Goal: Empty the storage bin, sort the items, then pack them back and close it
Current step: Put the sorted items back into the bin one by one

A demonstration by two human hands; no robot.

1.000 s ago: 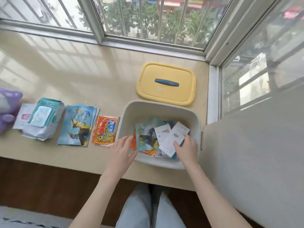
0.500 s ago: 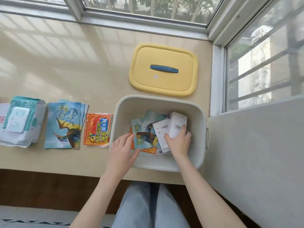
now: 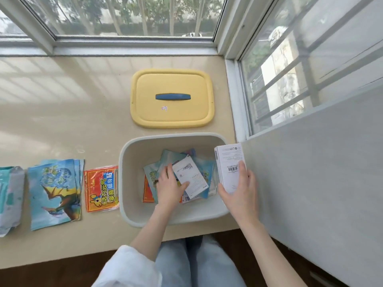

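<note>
Sunlight falls across the beige tabletop [image 3: 62, 112] below the window. The pale grey plastic storage bin [image 3: 132, 206] stands open at the tabletop's near edge and serves as the landmark here. Directly beyond the bin lies its yellow rounded-rectangular lid [image 3: 172, 83] with a blue handle, flat on the tabletop and apart from the bin.

Inside the bin sits a loose heap of blue picture packets [image 3: 204, 172] and an orange-red packet [image 3: 148, 191] underneath. The left hand [image 3: 171, 188] reaches into the bin, its fingers lying half spread on the heap, with the thumb touching a white printed sachet [image 3: 190, 175] that lies on top; whether it grips the sachet cannot be told. The right hand [image 3: 238, 189] is over the bin's right rim, fingers closed around a white rectangular box [image 3: 229, 160] with a barcode, held upright above the rim.

Just left of the bin, touching its wall, lies an orange-red packet with a cartoon animal [image 3: 101, 189]. Further left is a stack of blue illustrated packets [image 3: 55, 193], and beyond that, at the picture's edge, a teal and white soft pack [image 3: 10, 199].
</note>
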